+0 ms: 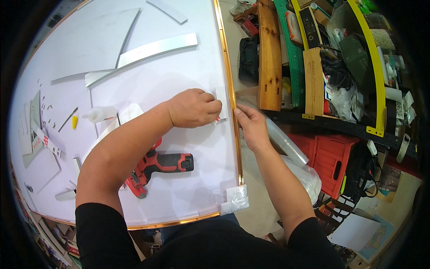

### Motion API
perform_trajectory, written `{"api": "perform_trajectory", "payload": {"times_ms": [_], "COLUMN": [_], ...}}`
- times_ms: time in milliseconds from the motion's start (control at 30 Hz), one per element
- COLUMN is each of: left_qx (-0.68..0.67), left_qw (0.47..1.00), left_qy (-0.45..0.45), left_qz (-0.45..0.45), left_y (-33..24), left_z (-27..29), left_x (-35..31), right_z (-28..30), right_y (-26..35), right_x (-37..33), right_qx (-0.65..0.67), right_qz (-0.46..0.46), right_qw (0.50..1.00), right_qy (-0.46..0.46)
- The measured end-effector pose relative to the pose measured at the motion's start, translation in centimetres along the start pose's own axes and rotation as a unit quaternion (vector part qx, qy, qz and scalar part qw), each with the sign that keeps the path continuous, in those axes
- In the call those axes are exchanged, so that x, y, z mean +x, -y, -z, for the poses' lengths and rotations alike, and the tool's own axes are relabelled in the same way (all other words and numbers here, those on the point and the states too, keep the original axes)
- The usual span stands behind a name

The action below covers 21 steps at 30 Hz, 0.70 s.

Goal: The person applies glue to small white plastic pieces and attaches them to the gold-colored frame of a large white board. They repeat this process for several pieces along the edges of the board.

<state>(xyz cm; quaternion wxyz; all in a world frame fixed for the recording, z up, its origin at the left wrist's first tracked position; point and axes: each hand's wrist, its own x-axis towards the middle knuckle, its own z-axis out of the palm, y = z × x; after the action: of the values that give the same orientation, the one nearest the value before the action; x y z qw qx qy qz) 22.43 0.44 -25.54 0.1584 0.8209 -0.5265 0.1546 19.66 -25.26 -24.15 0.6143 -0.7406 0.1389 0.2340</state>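
A large white panel (197, 157) edged with gold trim (227, 58) lies before me. Near its right side my left hand (195, 107) is closed, knuckles up, beside a small white strip (221, 99). A bit of red shows under its fingertips; whatever they pinch is hidden. My right hand (252, 126) grips the gold edge from outside, thumb on top and the other fingers out of sight. A red and black cordless drill (168, 162) lies under my left forearm, which partly covers it. Bubble wrap (235, 198) covers the near right corner.
Across the panel lie silver metal strips (156, 49), a grey sheet (96, 40), a white bottle (101, 113), a screwdriver (68, 119) and small scattered pieces. Right of it stand a wooden plank (269, 54), a cluttered yellow-edged shelf (380, 80), a red crate (329, 161) and clear plastic film (286, 141).
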Motion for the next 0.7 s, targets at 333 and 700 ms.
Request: {"api": "perform_trajectory", "payload": {"times_ms": [333,700], "left_qx": [0.008,0.004], "left_qw": [1.0,1.0], "left_qy": [0.013,0.016], "left_qz": [-0.016,-0.015], "left_y": [0.2,0.2], "left_z": [-0.3,-0.3], "left_x": [0.8,1.5], "right_z": [-0.1,-1.0], "right_y": [0.0,-0.5], "right_x": [-0.2,-0.4], "right_qx": [-0.025,-0.236], "right_qz": [0.027,0.15], "right_qw": [0.999,0.958], "right_qy": [-0.006,-0.063]}}
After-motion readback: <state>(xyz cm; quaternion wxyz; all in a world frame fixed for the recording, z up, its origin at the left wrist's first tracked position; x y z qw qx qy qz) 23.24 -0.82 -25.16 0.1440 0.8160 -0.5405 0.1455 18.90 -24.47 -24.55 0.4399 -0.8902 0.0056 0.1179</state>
